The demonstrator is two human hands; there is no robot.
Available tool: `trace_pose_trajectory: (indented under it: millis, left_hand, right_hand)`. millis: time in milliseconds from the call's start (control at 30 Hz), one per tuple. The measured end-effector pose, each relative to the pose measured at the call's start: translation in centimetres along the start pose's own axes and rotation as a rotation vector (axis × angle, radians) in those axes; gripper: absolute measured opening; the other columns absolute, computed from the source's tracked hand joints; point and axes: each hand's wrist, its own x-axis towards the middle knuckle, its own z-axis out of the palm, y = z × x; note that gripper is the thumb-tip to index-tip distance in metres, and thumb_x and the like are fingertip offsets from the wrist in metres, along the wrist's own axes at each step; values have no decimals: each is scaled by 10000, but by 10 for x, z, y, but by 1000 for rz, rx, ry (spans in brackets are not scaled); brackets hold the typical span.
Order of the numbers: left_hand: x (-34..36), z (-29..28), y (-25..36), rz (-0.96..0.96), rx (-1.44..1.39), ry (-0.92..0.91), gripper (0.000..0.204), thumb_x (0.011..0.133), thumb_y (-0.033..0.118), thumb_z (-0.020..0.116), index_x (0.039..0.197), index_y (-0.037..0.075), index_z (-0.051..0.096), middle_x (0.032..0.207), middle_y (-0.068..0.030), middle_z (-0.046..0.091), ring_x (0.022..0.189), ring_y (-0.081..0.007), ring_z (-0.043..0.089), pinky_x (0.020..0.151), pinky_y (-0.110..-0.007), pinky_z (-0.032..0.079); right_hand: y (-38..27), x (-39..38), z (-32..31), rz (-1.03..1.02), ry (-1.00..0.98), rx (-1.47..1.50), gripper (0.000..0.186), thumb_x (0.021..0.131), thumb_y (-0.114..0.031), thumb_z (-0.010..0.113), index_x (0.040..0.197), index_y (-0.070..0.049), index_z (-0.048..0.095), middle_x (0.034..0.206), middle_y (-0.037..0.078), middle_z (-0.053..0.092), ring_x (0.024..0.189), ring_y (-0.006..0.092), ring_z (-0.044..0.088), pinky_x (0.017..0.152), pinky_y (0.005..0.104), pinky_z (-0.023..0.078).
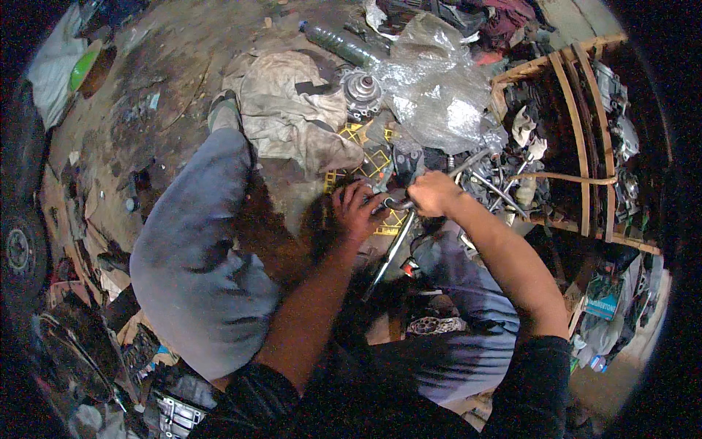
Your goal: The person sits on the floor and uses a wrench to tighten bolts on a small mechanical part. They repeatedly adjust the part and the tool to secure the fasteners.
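Observation:
My right hand [433,194] is closed in a fist around a metal bar [472,162], which seems to run out beyond it to the upper right. A dark, bent metal end [397,203] shows between my hands, seemingly part of that bar. Curled around this end are the fingers of my left hand [357,210]. A long shiny metal rod [390,254] slants down from beneath my right hand. Below and behind my hands lies a yellow plastic crate [373,162]. A dark metal bracket [406,162] with holes sits just beyond my right hand; what lies under the fist is hidden.
A round metal hub [362,91] stands beyond the crate, beside a dirty cloth [281,106]. Clear plastic sheeting [439,84] and a dark bottle [340,44] lie farther back. At right, a wooden frame [578,132] surrounds metal parts. A tyre [20,249] is at far left.

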Motion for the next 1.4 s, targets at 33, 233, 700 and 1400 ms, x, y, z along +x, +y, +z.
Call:
trace_pose_trajectory:
  millis: [33,233,700,1400]
  left_hand:
    - [0,3,2,-20,-7,15,388,653,444,777,1002,285,717,1026,21,578,1165,-235,512,988,-514,310]
    - [-4,7,-1,-41,2,-15,364,703,447,746,1043,323,709,1037,17,567,1202,-228,484,1014,-523,288]
    - [-4,5,7,-70,3,-10,408,677,418,773,1055,296,682,1066,6,548,1192,-235,476,1004,-539,322]
    - [-6,16,5,-8,-35,-16,413,579,388,800,938,230,670,1098,7,558,1212,-209,486,1026,-501,304]
  right_hand:
    - [1,3,-2,-11,-4,-43,227,742,-257,655,843,-58,697,879,181,699,861,362,687,753,473,546]
    - [-1,18,-22,-137,-26,-248,190,824,-232,579,828,-129,738,863,137,724,842,313,717,703,459,577]
    - [20,53,-8,-300,-5,-338,191,767,-252,586,707,-115,705,771,111,713,725,312,701,626,426,543]
    - [-12,6,63,473,119,161,308,673,-305,746,798,-33,673,837,210,684,816,373,680,751,459,545]
